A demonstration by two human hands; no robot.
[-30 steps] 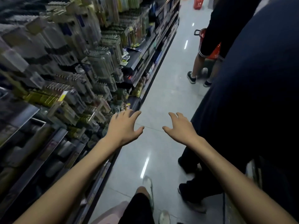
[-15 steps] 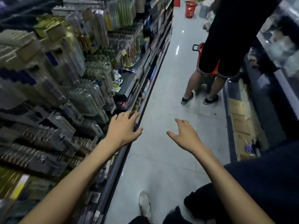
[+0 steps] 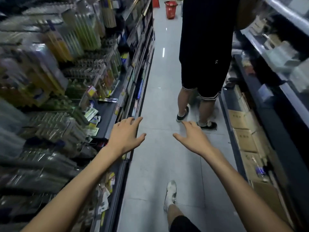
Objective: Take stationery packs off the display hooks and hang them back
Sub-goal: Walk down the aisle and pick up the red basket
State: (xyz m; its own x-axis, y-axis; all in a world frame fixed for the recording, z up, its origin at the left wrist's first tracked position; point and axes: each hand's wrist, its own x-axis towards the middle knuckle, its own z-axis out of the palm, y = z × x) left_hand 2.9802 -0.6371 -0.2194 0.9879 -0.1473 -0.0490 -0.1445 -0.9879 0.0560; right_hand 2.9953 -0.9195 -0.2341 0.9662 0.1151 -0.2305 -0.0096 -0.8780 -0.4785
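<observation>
Rows of clear stationery packs (image 3: 55, 124) hang on display hooks along the left rack, blurred by motion. My left hand (image 3: 126, 136) is stretched forward over the shelf's front edge, fingers spread and holding nothing, just right of the packs. My right hand (image 3: 192, 138) hovers over the aisle floor, fingers relaxed and empty, well away from any pack.
A person in dark shorts (image 3: 204, 64) stands in the aisle just ahead on the right. A red basket (image 3: 170, 9) sits far down the aisle. Cardboard boxes (image 3: 245, 136) line the low right shelf. My white shoe (image 3: 170, 194) is on the grey floor.
The view has swung to the right and forward along the aisle; the dark figure close on the right has left the frame. Both hands stay stretched out and empty.
</observation>
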